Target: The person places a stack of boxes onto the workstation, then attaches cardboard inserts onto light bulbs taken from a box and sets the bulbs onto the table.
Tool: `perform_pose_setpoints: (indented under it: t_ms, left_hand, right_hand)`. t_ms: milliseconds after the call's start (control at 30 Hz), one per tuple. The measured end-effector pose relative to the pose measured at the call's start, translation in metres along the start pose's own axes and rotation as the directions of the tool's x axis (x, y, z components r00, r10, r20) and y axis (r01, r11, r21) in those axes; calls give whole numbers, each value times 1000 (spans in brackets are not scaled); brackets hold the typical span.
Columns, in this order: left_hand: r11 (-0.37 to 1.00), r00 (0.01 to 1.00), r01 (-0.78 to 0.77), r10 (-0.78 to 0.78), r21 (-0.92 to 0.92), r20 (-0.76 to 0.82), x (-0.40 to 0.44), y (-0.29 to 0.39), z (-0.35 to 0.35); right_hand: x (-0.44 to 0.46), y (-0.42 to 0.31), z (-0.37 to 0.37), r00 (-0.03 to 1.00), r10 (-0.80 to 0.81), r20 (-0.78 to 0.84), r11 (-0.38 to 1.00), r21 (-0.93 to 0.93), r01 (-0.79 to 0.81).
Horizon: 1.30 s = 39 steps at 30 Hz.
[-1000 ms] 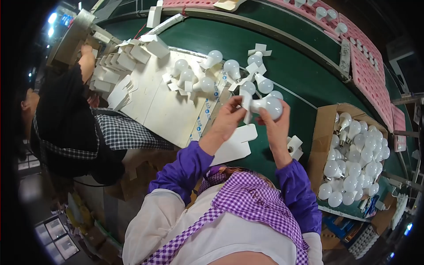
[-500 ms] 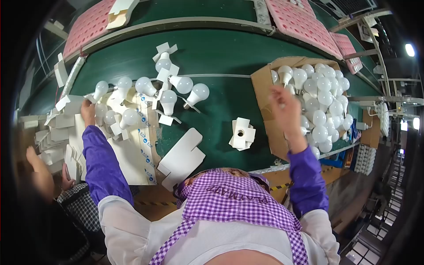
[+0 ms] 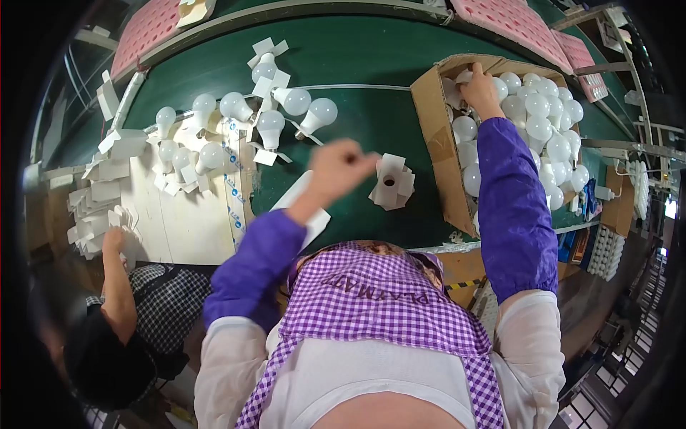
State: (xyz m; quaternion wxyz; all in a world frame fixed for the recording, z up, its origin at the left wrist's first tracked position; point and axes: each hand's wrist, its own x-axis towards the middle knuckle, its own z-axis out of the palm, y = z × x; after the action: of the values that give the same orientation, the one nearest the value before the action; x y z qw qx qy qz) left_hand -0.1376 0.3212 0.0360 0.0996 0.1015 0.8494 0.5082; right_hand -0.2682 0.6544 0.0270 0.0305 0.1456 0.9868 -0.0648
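My left hand (image 3: 339, 171) is blurred above the green table (image 3: 357, 57), just left of a stack of white folded card inserts (image 3: 391, 182) with a round hole; whether it holds anything is hard to see. My right hand (image 3: 480, 91) reaches into the back left corner of an open cardboard box (image 3: 434, 121) full of white bulbs (image 3: 537, 104), its fingers closed at a bulb there. Bulbs with white card pieces around their bases, such as one bulb (image 3: 271, 127), lie left of centre. A flat white card (image 3: 294, 193) is partly behind my left forearm.
At the left, a co-worker's hand (image 3: 113, 240) touches white folded cards (image 3: 125, 219) beside a pale board (image 3: 164, 229) bearing several bulbs. Pink trays with holes (image 3: 146, 36) stand beyond the table's back rail (image 3: 321, 13). White bulb trays (image 3: 607, 254) sit at the lower right.
My left hand has come from the bulbs at the left to beside the card stack. My right hand has moved from the box's left edge down into its back corner.
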Motion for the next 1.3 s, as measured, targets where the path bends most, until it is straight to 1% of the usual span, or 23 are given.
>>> perform_pose_setpoints:
  t_ms: [33,67,100,200,233,333,433,533,633,700,733,767,833,867,900,933,967,1000,1067,1100,1133,1200,1300]
  left_hand:
    - [1000,987,-3,1,9,162,-3,-5,37]
    - [1000,983,-11,6,24,184,-8,-4,64]
    - [982,973,-14,-30,187,229,-9,1,78]
    - [944,986,-71,18,322,165,-12,-1,93]
    - [939,977,-50,-24,339,210,-12,1,91]
    - [967,971,-5,-56,254,233,-11,-6,93]
    - [985,951,28,-79,172,299,-9,-11,91]
    - [998,941,64,-60,0,334,-7,-26,92]
    - [912,919,224,-80,-345,386,-6,-41,95]
    - [916,925,260,-146,-304,352,-8,-35,87]
    - [917,927,280,-181,-284,329,-10,-25,79]
    - [887,931,301,-194,-350,309,-12,-18,70]
    - [815,936,335,-228,-473,269,-16,-4,48]
    - [707,927,370,-246,-602,282,-18,5,38]
    - [574,918,396,-262,-716,297,-22,14,28]
    - [424,910,405,-273,-810,312,-25,24,19]
    - [342,909,393,-284,-853,305,-26,35,12]
    - [301,916,373,-270,-878,296,-27,39,9]
    - [218,930,332,-238,-918,279,-29,43,5]
    - [188,938,318,-209,-929,278,-29,38,6]
    - [204,941,312,-201,-928,272,-29,39,5]
    - [233,947,300,-191,-925,259,-31,46,2]
    - [265,947,291,-215,-919,238,-32,49,-3]
  right_hand:
    - [-3,0,0,1000,4,-21,1000,13,-4]
    - [-7,-2,-3,999,11,-42,1000,24,-10]
    - [-10,-2,-5,998,18,-61,999,36,-16]
    - [-19,-2,-15,996,17,-93,996,88,-9]
    - [-29,-7,-30,994,31,-107,994,108,-20]
    - [-35,13,-37,963,-175,-205,967,147,207]
    - [-42,18,-29,980,-186,71,968,183,170]
    - [-47,10,-42,948,-101,303,966,257,21]
    - [-56,6,-45,913,-135,384,975,214,54]
    - [-57,16,-27,929,-290,232,956,110,271]
    - [-55,22,-17,913,-374,160,927,47,372]
    - [-47,28,-11,908,-358,216,932,134,336]
    - [-62,11,-35,961,-268,68,953,162,254]
    - [-74,2,-50,976,-218,0,960,179,215]
    - [-83,-5,-61,946,-290,-144,919,235,317]
    - [-98,-18,-78,961,-257,-107,858,433,277]
    - [-118,-35,-97,971,-229,-63,762,610,219]
    - [-135,-49,-106,978,-208,-15,635,758,147]
    - [-160,-63,-84,969,-220,-114,285,942,176]
    - [-174,-74,-76,972,-203,-117,235,958,165]
    - [-185,-83,-68,981,-161,-105,138,982,127]
    - [-201,-95,-67,989,-105,-108,123,985,121]
    - [-212,-99,-64,986,-146,-85,228,966,117]
